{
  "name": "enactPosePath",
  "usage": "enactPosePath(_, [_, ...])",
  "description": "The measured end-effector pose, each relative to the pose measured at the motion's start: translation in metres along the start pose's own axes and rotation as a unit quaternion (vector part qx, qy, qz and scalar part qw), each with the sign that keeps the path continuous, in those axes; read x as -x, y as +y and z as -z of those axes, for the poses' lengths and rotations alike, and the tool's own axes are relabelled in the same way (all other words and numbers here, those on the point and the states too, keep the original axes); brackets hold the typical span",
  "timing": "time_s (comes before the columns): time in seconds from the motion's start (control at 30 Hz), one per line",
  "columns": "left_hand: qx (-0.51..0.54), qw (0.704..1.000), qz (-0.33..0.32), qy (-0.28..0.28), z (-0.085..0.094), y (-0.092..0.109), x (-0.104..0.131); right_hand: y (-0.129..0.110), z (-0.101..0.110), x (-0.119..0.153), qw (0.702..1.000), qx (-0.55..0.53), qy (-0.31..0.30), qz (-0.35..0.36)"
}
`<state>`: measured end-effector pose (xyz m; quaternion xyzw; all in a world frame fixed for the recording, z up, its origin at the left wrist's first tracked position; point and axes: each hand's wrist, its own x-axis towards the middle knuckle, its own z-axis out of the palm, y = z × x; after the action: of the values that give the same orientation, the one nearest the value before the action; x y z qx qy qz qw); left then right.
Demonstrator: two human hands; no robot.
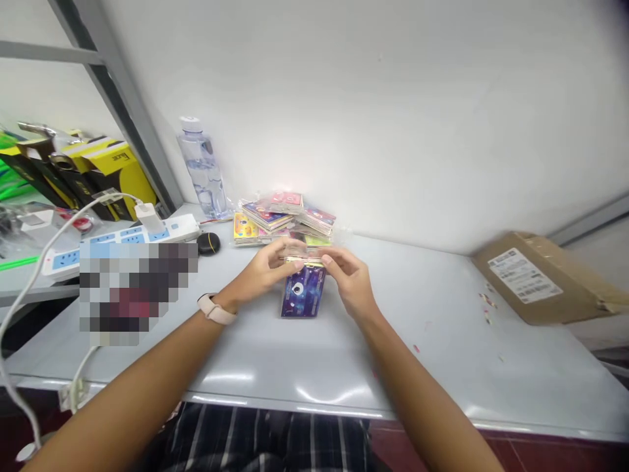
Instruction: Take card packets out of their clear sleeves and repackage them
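Note:
A blue stack of small booklets or cards (302, 295), printed with a space picture, is propped on the table in front of me. Its upper edge is between both hands, and clear plastic seems to show there. My left hand (265, 270) grips the top left corner, thumb at the front and fingers behind. On the top right corner, my right hand (351, 278) pinches in the same way. Just behind my fingers lies a heap of similar colourful stacks (272, 219) in clear plastic bags.
A clear water bottle (202, 170) and a round black case (209, 244) stand left of the heap. A white power strip (184, 229) with cables lies farther left, near yellow-black boxes (115, 164). A cardboard box (540, 278) sits at right, with paper scraps (486, 305) beside it.

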<state>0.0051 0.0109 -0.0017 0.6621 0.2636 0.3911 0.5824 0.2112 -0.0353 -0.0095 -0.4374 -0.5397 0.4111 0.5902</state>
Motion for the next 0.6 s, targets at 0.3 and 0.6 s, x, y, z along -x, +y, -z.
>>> enactPosePath(0.3, [-0.039,0.997,-0.069,-0.014,0.004,-0.007,-0.005,0.009,0.005,0.0,0.998,0.024,0.0,0.051])
enactPosePath(0.6, [-0.052,0.994,-0.077,-0.061,0.01,-0.007,-0.004,-0.006,0.019,0.001,0.979,0.105,-0.117,0.127])
